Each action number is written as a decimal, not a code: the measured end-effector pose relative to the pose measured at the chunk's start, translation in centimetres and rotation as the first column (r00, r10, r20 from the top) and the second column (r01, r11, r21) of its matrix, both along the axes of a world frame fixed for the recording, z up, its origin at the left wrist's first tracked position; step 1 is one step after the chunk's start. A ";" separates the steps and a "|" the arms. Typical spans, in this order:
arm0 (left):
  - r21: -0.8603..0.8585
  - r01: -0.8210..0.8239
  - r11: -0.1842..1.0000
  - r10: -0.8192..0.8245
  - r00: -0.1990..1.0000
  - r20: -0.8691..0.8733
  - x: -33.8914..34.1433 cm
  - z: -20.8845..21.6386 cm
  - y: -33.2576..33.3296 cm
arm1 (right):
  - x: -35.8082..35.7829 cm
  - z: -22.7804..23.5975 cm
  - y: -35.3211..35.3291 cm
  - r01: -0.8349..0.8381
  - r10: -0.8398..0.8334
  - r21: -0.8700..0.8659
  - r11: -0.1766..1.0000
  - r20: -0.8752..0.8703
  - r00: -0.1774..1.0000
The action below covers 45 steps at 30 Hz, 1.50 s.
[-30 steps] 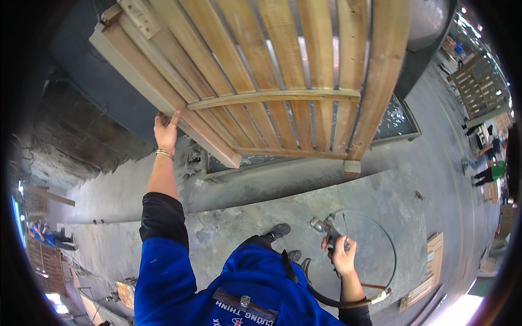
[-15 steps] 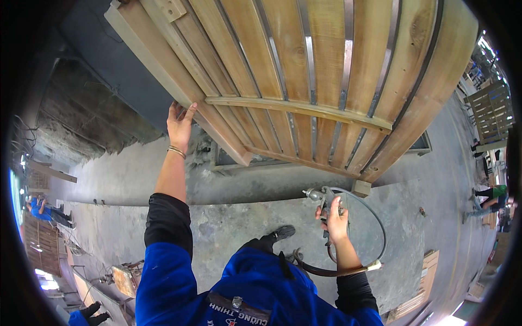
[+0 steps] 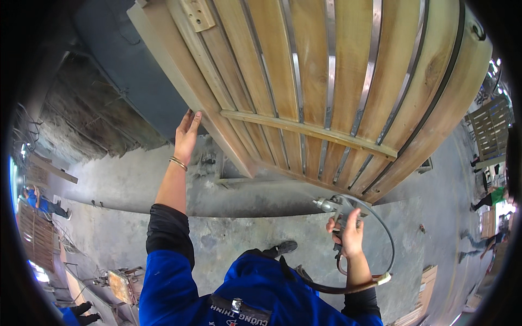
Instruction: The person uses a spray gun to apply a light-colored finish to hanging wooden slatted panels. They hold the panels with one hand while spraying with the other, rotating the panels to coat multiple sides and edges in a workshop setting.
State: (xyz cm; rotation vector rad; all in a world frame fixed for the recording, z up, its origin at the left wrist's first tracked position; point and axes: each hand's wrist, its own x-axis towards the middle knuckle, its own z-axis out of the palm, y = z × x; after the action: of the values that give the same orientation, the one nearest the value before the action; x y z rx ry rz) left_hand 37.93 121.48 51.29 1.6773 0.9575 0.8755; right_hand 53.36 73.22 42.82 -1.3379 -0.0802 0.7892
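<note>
Much stained grey floor (image 3: 217,233) shows. A half-open left hand (image 3: 186,136), 10 o'clock, touches the panel (image 3: 312,70) at 1 o'clock; the right hand (image 3: 350,233), 4 o'clock, curls round the spray gun (image 3: 329,205); worker (image 3: 38,202) at 9 o'clock.

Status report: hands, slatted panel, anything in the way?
Left hand at left edge of slatted wooden panel. Right hand gripping spray gun. Hose looped beside right hand, crossing forearm.

left arm (image 3: 172,187) stretched forward; right hand (image 3: 349,234) curled
</note>
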 end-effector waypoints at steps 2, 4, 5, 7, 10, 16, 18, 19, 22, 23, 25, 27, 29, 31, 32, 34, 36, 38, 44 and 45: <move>0.049 0.013 0.999 -0.013 1.000 0.007 -0.8 0.1 0.3 | -0.5 2.9 -1.2 -0.032 0.022 0.090 0.995 0.112 0.993; 0.081 -0.043 0.996 0.040 0.998 0.041 -1.8 -0.3 0.2 | -1.0 4.6 -1.9 -0.032 0.002 0.170 0.985 0.177 0.984; 0.089 -0.101 0.991 0.094 0.992 0.081 -2.4 -0.7 -0.3 | -1.1 4.9 -2.1 -0.041 0.008 0.153 0.987 0.206 0.979; 0.110 -0.204 0.973 0.187 0.971 0.149 -4.0 -1.8 -1.3 | -1.1 4.8 -2.5 -0.054 0.021 0.121 0.991 0.263 0.965; 0.099 -0.246 0.964 0.233 0.964 0.131 -8.4 -5.2 -5.1 | -1.0 3.5 -2.9 -0.110 0.114 -0.030 0.993 0.250 0.962; -0.120 -0.386 0.915 0.385 0.922 -0.025 -19.4 -14.9 -15.4 | -1.2 3.9 -4.2 -0.142 0.154 -0.061 0.988 0.280 0.948; -0.082 -0.434 0.897 0.420 0.896 -0.145 -23.3 -19.5 -19.5 | -1.2 5.7 -3.8 -0.150 0.130 0.033 0.988 0.335 0.933; -0.033 -0.451 0.892 0.434 0.873 -0.223 -25.3 -22.1 -21.9 | -1.1 6.7 -3.6 -0.142 0.111 0.066 0.988 0.346 0.931; 0.026 -0.330 0.944 0.274 0.734 -0.622 -32.3 -29.6 -30.2 | -0.7 10.1 -2.9 -0.192 0.089 0.201 0.961 0.431 0.898; -0.081 -0.256 0.963 0.099 0.619 -0.779 -35.1 -31.7 -33.3 | -0.7 11.1 -2.6 -0.199 0.071 0.260 0.945 0.432 0.899; -0.367 -0.228 0.902 -0.263 0.383 -0.885 -40.0 -35.1 -39.2 | -0.6 12.7 -2.4 -0.232 0.048 0.339 0.912 0.474 0.879; -0.560 -0.377 0.737 -0.438 0.365 -0.822 -44.2 -37.1 -44.5 | -0.7 13.3 -2.1 -0.245 -0.007 0.437 0.866 0.501 0.866; -0.652 -0.548 0.525 -0.468 0.454 -0.758 -46.6 -38.3 -48.1 | -0.8 13.1 -2.0 -0.272 -0.003 0.408 0.872 0.560 0.828; -0.685 -0.603 0.408 -0.439 0.529 -0.727 -47.6 -39.1 -49.9 | -0.9 12.4 -2.0 -0.292 0.036 0.312 0.904 0.626 0.779; -0.695 -0.612 0.377 -0.414 0.559 -0.718 -47.5 -39.5 -50.2 | -0.9 12.1 -1.9 -0.302 0.095 0.223 0.927 0.638 0.764; -0.711 -0.603 0.360 -0.350 0.619 -0.703 -46.6 -40.5 -49.2 | -0.8 11.6 -1.8 -0.341 0.173 0.139 0.930 0.652 0.738; -0.716 -0.573 0.399 -0.265 0.676 -0.688 -44.6 -41.5 -46.6 | -0.7 12.1 -1.4 -0.336 0.214 0.100 0.937 0.596 0.774; -0.683 -0.520 0.514 -0.200 0.701 -0.685 -41.8 -42.2 -43.4 | -0.6 13.5 -0.6 -0.327 0.142 0.164 0.931 0.662 0.736; -0.420 -0.250 0.872 -0.068 0.789 -0.611 -33.6 -37.9 -33.5 | -0.3 20.8 2.6 -0.307 -0.073 0.295 0.905 0.819 0.569; -0.410 -0.235 0.881 -0.058 0.808 -0.587 -32.9 -36.8 -32.6 | -0.3 21.8 2.7 -0.318 -0.062 0.289 0.903 0.820 0.569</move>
State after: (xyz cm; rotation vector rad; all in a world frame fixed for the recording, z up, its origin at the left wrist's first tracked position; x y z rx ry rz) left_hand 5.04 88.92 14.45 1.4898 1.5430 0.1212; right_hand 53.09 75.95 64.60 -1.1875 -1.0628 0.1685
